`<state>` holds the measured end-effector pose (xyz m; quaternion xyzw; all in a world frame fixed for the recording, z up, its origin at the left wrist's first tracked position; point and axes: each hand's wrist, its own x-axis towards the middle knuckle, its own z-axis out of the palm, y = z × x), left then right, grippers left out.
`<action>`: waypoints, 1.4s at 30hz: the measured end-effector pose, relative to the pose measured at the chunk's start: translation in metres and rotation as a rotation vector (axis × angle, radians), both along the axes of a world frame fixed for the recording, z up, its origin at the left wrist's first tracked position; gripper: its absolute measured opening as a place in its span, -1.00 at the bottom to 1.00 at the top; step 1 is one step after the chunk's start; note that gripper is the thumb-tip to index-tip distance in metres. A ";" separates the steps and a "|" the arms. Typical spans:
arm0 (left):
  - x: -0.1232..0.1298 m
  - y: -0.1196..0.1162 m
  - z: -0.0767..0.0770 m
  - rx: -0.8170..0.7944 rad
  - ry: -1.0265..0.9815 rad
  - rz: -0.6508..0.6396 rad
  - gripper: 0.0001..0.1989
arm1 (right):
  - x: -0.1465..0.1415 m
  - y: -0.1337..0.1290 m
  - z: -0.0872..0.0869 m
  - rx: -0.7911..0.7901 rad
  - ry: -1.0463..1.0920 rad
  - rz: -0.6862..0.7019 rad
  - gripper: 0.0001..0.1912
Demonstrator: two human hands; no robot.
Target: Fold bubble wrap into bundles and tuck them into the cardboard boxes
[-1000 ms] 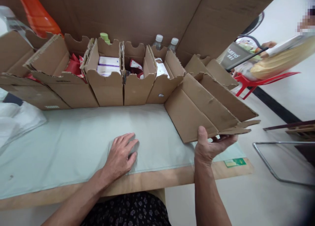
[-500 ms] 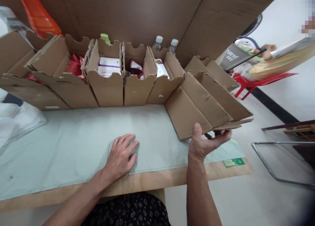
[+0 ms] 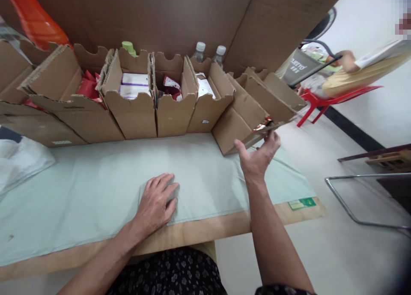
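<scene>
My right hand (image 3: pixel 258 158) is at the near end of a cardboard box (image 3: pixel 236 123) on the right of the row. Its thumb is on the near lower corner and its fingers on the box's right side, gripping it. The box stands at an angle, and a shiny red-and-gold packet (image 3: pixel 263 123) shows at its opening. My left hand (image 3: pixel 158 198) lies palm down on the pale green cloth (image 3: pixel 102 188), fingers slightly spread, holding nothing.
Several open cardboard boxes (image 3: pixel 130 119) stand in a row, with red packets (image 3: pixel 87 85) and white-and-purple packs (image 3: pixel 135 85) inside. Bottles (image 3: pixel 220 55) stand behind. A plastic bag (image 3: pixel 27 160) lies left. Rightward are a red chair (image 3: pixel 340 100) and a seated person (image 3: pixel 362 74).
My right hand has pushed the right-hand box away from me, back toward the row. The packet inside it has come into view. My left hand stays on the cloth.
</scene>
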<state>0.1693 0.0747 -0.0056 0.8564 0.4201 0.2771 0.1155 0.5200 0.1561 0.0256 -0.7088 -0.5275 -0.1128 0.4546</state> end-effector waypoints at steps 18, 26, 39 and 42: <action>0.001 0.001 0.004 -0.056 0.002 -0.012 -0.67 | -0.026 0.023 -0.033 -0.281 -0.084 0.170 -0.18; 0.001 0.001 0.004 0.006 0.017 -0.017 -0.69 | 0.033 0.023 -0.032 -0.095 0.427 -0.031 -0.17; 0.003 0.000 0.006 0.002 0.039 -0.012 -0.69 | 0.014 0.017 0.014 0.072 0.463 0.164 -0.54; 0.003 0.001 0.005 -0.006 0.027 -0.007 -0.67 | -0.026 0.024 0.057 0.074 0.305 0.434 -0.48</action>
